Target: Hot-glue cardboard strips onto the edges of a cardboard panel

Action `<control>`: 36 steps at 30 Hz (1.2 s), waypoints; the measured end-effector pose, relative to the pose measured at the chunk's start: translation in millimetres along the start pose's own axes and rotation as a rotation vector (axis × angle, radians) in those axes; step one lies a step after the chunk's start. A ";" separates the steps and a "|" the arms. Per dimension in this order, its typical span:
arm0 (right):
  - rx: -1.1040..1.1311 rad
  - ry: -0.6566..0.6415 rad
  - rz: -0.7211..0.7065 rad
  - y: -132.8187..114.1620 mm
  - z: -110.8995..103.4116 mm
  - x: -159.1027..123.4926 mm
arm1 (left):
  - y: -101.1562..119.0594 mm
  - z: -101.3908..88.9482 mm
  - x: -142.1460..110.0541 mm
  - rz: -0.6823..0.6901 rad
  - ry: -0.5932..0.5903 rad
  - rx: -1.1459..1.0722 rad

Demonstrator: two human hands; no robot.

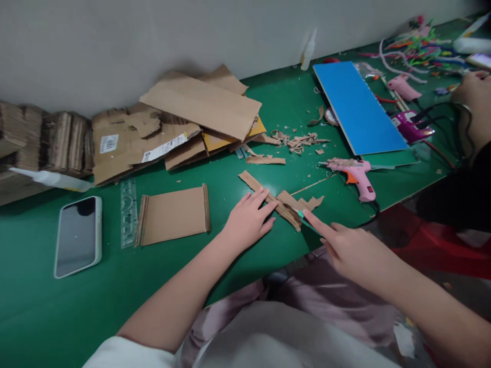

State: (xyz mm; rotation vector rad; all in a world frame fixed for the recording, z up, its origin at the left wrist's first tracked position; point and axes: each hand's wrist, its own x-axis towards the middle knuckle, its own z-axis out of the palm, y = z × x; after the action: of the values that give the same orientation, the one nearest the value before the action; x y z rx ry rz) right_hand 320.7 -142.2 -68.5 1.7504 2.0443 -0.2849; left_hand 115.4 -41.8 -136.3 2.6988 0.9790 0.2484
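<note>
My left hand (246, 221) lies with outstretched fingers on a narrow cardboard strip (252, 181), pressing it against the table. My right hand (351, 253) is closed around a teal craft knife (300, 213), index finger extended along it. The blade touches the strip's near end, where the cardboard looks layered. A torn cardboard scrap (312, 203) lies just beyond the blade. Left of my left hand rests a flat cardboard panel (174, 214) with corrugated strips along two sides. The knife's handle is partly hidden by my right hand.
A pink glue gun (355, 174) and a blue board (360, 110) lie to the right. Cardboard sheets (203, 105) are piled behind, near paper shreds (299, 142). A phone (79, 236) and clear ruler (128, 214) lie left. Another person's hand (475, 105) is at far right.
</note>
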 end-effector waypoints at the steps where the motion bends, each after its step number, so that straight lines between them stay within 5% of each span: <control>1: 0.002 0.002 -0.005 0.5 0.8 -0.3 | -0.1 0.1 0.0 0.003 0.001 0.000; 13: 0.007 0.137 -0.053 13.8 17.7 -18.5 | -1.4 3.5 0.2 0.013 0.013 0.018; 24: 0.394 0.200 0.031 33.6 15.6 -30.3 | -0.3 4.2 5.4 0.059 0.110 0.122; 31: 0.498 0.252 0.065 32.7 21.6 -41.2 | -3.9 8.4 8.3 0.206 0.166 0.129; 36: 0.407 0.257 0.078 16.5 23.3 -39.5 | 17.3 10.8 4.4 0.080 0.132 0.201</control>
State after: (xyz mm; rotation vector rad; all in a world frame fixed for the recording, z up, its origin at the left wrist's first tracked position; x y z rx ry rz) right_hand 345.5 -184.2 -69.4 2.2036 2.2041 -0.5039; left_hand 131.8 -53.7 -141.1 2.9415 0.9808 0.3664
